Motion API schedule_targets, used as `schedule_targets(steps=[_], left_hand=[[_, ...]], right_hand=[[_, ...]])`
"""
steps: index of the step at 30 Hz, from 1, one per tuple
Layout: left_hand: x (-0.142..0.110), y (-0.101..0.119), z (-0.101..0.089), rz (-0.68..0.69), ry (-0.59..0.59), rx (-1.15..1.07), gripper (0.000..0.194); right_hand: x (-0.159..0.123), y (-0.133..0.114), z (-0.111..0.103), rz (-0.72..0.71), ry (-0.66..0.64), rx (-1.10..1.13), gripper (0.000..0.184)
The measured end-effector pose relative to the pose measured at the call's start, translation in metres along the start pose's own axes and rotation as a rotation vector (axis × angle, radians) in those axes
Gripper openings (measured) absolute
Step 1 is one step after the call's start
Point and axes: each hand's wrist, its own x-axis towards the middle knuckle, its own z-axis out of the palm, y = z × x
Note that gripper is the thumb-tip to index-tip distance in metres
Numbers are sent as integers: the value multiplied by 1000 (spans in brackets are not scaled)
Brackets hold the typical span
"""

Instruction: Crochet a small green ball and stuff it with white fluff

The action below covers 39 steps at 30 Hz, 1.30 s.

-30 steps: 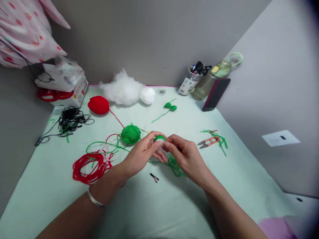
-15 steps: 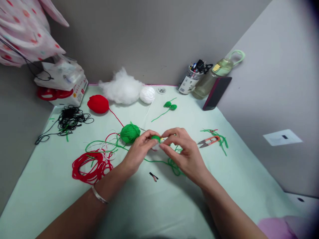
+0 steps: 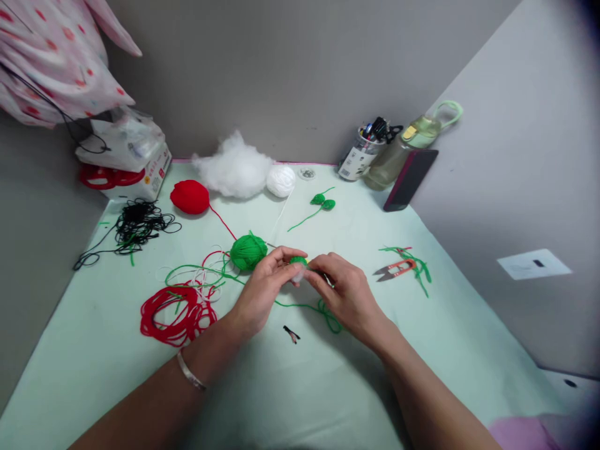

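Observation:
My left hand (image 3: 262, 284) pinches a small green crocheted piece (image 3: 298, 260) with a white part below it, above the middle of the table. My right hand (image 3: 344, 287) is closed, its thumb and forefinger pressed together at the piece's right edge. A bit of yellow shows between the hands; its kind is hidden. From behind my left fingers a thin grey rod (image 3: 271, 245) sticks out. A green yarn ball (image 3: 249, 252) sits just left of my left hand, and loose green yarn (image 3: 330, 317) lies under my right hand.
Orange-handled thread snips (image 3: 397, 269) lie among green scraps at right. Red yarn coils (image 3: 162, 315), a black yarn tangle (image 3: 140, 222) and a red ball (image 3: 190, 197) are left. White stuffing (image 3: 234, 167), a white ball (image 3: 280, 181), green leaves (image 3: 323, 202) and a phone (image 3: 410, 180) stand behind.
My right thumb and forefinger, spread beside the piece before, have closed in against its right edge. The whole view has shifted slightly; the things on the table lie as before.

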Motion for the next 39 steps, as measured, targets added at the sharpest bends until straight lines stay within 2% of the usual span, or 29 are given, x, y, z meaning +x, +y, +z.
schedule_targets(steps=[7, 12, 16, 21, 27, 29, 33, 36, 39], left_hand=[[1, -1, -2, 15, -122, 18, 27], [2, 2, -4, 44, -112, 55, 23], [1, 1, 1, 69, -34, 87, 14], [2, -8, 4, 49, 51, 99, 14], [4, -9, 3, -30, 16, 15, 11], [2, -6, 4, -34, -15, -6, 12], [-2, 0, 5, -23, -105, -9, 22], [-2, 0, 3, -9, -130, 18, 27], [-1, -4, 3, 12, -116, 66, 25]], right_hand=[[2, -3, -2, 246, 36, 160, 30], [0, -12, -14, 197, -96, 239, 26], [-3, -23, -16, 204, -225, 281, 24], [-5, -28, -3, 168, -192, 203, 25], [-3, -16, 1, 1, -78, -4, 22], [-2, -12, 0, 39, -32, -16, 23], [0, -5, -2, 212, 4, 72, 24], [1, -3, -5, 293, -16, 173, 26], [1, -8, -9, 294, -88, 268, 26]])
